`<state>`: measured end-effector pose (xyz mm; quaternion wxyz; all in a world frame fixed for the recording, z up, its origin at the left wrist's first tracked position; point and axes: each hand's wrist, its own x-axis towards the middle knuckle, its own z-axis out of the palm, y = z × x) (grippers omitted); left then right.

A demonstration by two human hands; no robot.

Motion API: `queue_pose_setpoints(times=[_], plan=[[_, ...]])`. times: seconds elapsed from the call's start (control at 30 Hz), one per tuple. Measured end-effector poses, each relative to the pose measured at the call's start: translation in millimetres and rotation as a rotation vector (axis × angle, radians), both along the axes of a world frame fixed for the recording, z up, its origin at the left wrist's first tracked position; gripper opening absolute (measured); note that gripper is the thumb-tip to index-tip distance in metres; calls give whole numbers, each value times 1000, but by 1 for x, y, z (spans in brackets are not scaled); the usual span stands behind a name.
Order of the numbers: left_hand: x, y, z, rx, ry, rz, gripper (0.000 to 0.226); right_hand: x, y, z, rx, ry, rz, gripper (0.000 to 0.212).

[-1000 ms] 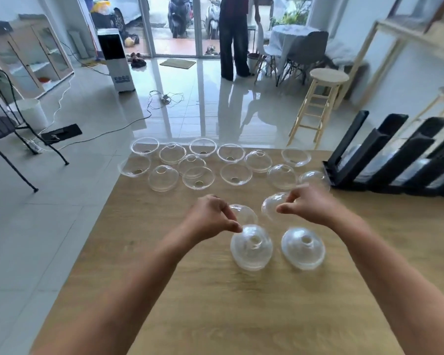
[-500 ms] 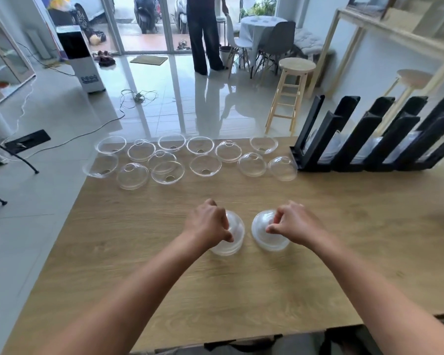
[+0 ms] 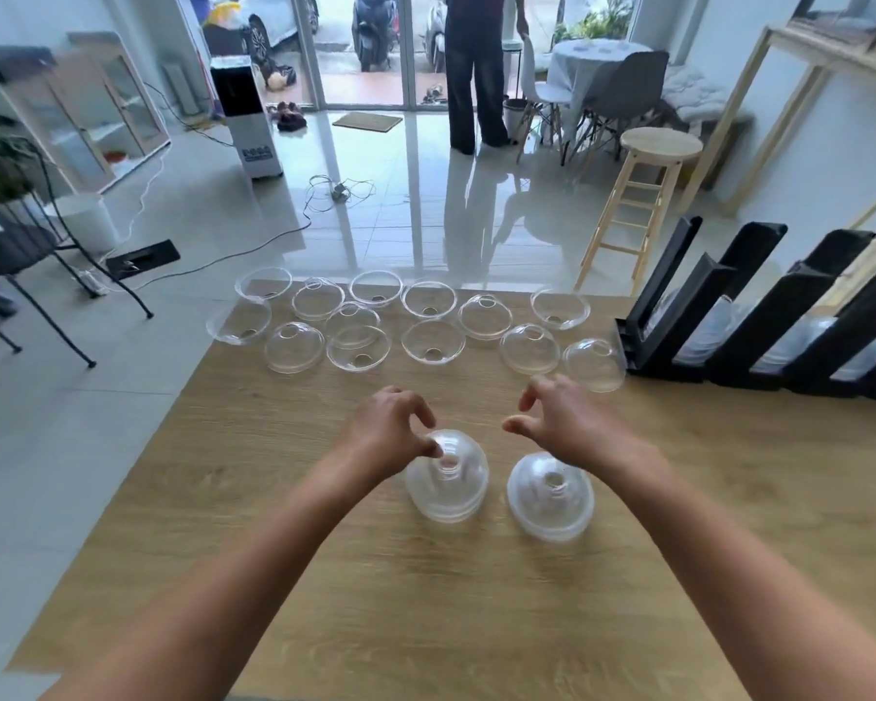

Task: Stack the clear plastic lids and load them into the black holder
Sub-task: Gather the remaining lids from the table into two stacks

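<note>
Two short stacks of clear dome lids stand on the wooden table (image 3: 324, 574): a left stack (image 3: 447, 482) and a right stack (image 3: 551, 495). My left hand (image 3: 393, 427) hovers just above the left stack, fingers curled apart, thumb near its top hole. My right hand (image 3: 557, 414) is raised above and behind the right stack, fingers spread and empty. Several loose clear lids (image 3: 433, 342) lie in two rows along the far table edge. The black holder (image 3: 759, 316), with slanted channels that hold lids, sits at the right.
Beyond the table's far edge is a shiny tiled floor with cables (image 3: 340, 189), a wooden stool (image 3: 648, 194) and a standing person (image 3: 476, 73). A black wire chair (image 3: 46, 255) stands to the left of the table.
Both hands pressed lids down onto the two stacks, then let go and lifted with fingers spread. The camera view shifted back toward the far lids.
</note>
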<state>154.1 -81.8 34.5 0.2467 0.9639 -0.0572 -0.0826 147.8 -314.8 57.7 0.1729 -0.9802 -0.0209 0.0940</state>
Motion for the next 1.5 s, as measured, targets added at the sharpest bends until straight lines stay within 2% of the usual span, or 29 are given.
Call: queue_pose_setpoints(times=[0.1,0.2,0.33,0.4,0.6,0.73,0.87,1.0,1.1,1.13,1.17,1.3,1.4,1.5], plan=[[21,20,4,47,-91,113,33,38,20,-5,57,-78,112,30],[45,37,-1,196,-134,195,45,75,46,-23,62,-131,212,40],[68,49,-17,408,-135,185,54,111,71,-51,-125,-140,395,60],[74,51,-25,476,-143,162,53,118,77,-61,-198,-127,426,62],[92,61,-41,513,-144,99,38,126,82,-75,-175,-222,359,31],[101,72,-42,521,-218,17,22,122,76,-68,23,-221,202,23],[100,77,-31,369,-300,-56,19,110,62,-53,304,-260,-25,17],[100,68,-4,-29,-282,71,16,85,31,-32,550,-349,-279,16],[96,54,18,-615,19,118,13,63,2,-18,662,-348,-443,18],[92,48,23,-759,150,115,12,54,-7,-14,694,-340,-491,19],[87,43,25,-824,255,93,13,45,-16,-11,718,-322,-537,20],[62,23,6,-712,469,-46,23,7,-47,-6,721,-92,-641,20],[48,11,-11,-605,502,-67,23,-18,-58,-17,652,83,-665,21],[43,6,-24,-524,468,-63,23,-34,-58,-35,648,159,-684,22]])
